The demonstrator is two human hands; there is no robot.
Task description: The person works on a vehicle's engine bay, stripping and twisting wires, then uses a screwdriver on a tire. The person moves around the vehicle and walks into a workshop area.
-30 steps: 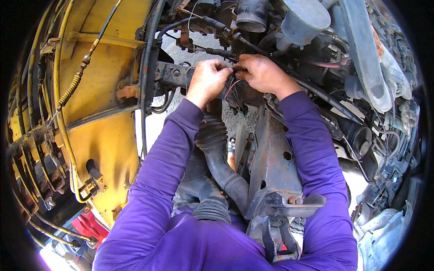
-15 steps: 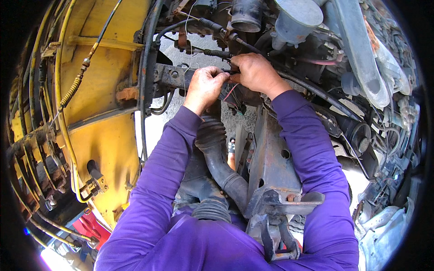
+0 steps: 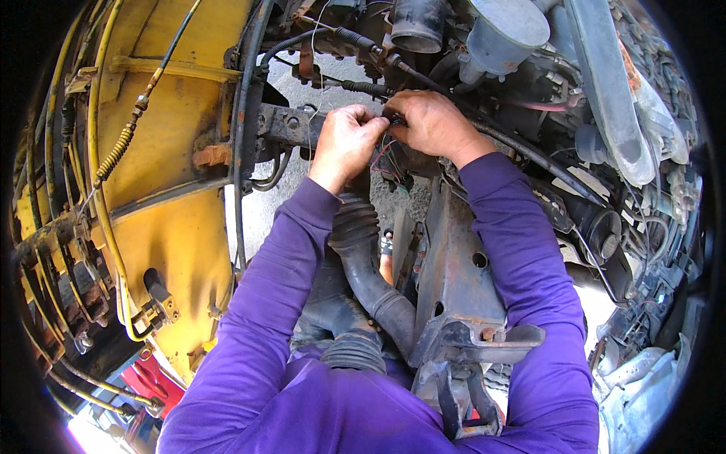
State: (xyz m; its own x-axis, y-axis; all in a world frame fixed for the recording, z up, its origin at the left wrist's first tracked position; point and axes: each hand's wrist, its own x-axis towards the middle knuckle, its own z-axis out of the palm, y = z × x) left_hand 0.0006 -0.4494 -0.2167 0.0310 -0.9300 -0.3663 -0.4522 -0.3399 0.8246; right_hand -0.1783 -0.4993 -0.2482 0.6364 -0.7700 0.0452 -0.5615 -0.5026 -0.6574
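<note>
Both my arms, in purple sleeves, reach up into a vehicle's engine bay. My left hand [image 3: 346,142] and my right hand [image 3: 432,122] meet fingertip to fingertip at a small bundle of thin red and dark wires [image 3: 384,155] that hangs below them. Each hand pinches the wiring just under a black cable [image 3: 363,88] running across. What sits between the fingertips is hidden by the fingers. A ribbed black rubber hose [image 3: 363,261] runs down between my forearms.
A yellow body panel [image 3: 162,151] with yellow and black cables fills the left. A rusty steel frame member [image 3: 454,280] stands under my right forearm. Grey plastic housings [image 3: 503,30], hoses and wiring crowd the top and right. A red object [image 3: 155,382] lies low at the left.
My hands have stayed together on the wires, working with small finger movements. The view has shifted slightly, so they appear a little lower and nearer the middle.
</note>
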